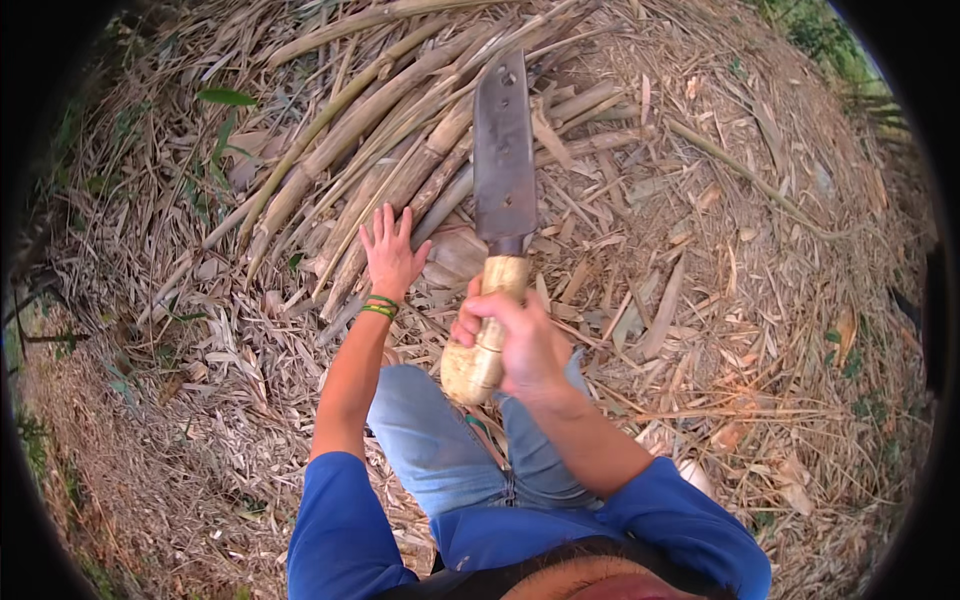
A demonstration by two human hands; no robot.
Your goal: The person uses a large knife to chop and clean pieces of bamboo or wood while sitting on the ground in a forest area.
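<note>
My right hand (522,342) is wrapped round the pale, knobbly handle of a machete (505,150). Its broad dark blade, pierced by a few small holes, points up and away from me above the ground. To the left, my left hand (395,262) has its fingers spread, palm down, over the near ends of some bamboo poles (430,152). Whether it presses on them or hovers just above I cannot tell. The poles lie in a loose heap, slanting from near left to far right, and the blade hides part of them.
Dry leaves and bamboo chips (690,290) litter the ground all round. A thin loose stalk (745,175) lies to the right of the heap. A green leaf (226,97) sticks up at the far left. My bent knees (420,420) are close below my hands.
</note>
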